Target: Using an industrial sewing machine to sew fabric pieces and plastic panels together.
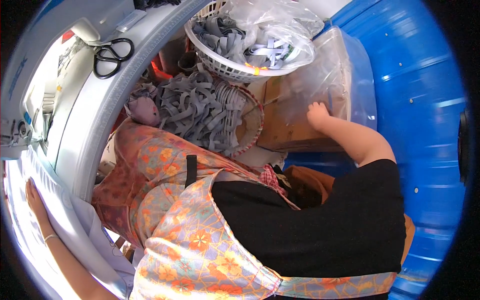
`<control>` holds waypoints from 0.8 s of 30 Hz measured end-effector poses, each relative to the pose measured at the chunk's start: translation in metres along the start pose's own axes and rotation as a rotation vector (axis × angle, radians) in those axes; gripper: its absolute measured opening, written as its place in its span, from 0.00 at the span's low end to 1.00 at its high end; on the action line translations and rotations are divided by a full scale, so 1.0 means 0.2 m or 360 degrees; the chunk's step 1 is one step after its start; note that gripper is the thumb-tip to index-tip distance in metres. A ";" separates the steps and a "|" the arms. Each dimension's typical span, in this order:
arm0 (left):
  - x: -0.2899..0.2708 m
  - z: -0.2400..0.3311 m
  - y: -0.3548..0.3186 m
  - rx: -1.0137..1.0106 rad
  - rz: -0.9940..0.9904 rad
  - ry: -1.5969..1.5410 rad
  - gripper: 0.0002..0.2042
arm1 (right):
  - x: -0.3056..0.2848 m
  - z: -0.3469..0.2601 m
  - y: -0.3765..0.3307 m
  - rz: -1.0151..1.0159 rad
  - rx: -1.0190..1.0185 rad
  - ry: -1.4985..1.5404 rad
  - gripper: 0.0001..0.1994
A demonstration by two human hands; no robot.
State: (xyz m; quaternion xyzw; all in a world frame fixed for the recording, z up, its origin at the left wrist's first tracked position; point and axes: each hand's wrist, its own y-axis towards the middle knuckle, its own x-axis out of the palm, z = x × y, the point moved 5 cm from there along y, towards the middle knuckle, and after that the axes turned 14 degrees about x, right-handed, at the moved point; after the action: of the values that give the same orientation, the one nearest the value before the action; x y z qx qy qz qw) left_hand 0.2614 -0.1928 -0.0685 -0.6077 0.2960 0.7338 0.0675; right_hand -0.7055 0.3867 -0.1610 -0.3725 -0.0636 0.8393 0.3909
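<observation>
My left hand point(37, 200) lies flat on white fabric point(75, 210) beside the sewing machine, fingers stretched out. Over to the right, my right hand point(318, 116) has its fingers curled against clear plastic point(325, 70) draped over a cardboard box point(285, 112); it seems to pinch the plastic, and the fingertips are partly hidden. A round basket point(261, 117) heaped with grey fabric strips point(192, 107) stands left of the box. Behind it is a white plastic basket point(235, 75) with more grey strips and a clear bag of white strips point(272, 52).
Black-handled scissors point(114, 57) lie on the pale machine table point(85, 125) at the left. The sewing machine point(17, 100) fills the left edge. A blue panel point(420, 100) spans the right side. Floral apron cloth point(165, 170) covers my lap below the strips.
</observation>
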 end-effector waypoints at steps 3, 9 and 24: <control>0.00 0.00 -0.02 -0.0005 0.0009 0.0000 0.22 | 0.00 -0.03 0.02 -0.0139 -0.0020 -0.0065 0.11; -0.02 -0.01 -0.04 0.0016 0.0014 0.0054 0.22 | -0.06 -0.05 0.05 -0.0271 -0.0229 -0.0139 0.09; 0.03 -0.06 0.00 0.0035 -0.0005 0.0009 0.23 | -0.10 0.33 0.18 -0.0808 0.0791 0.1401 0.07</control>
State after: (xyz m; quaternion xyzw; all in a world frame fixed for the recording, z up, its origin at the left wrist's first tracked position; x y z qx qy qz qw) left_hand 0.2703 -0.2016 -0.0745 -0.6095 0.3032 0.7287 0.0744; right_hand -0.7630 0.3591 -0.1170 -0.5573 0.2172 0.4741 0.6461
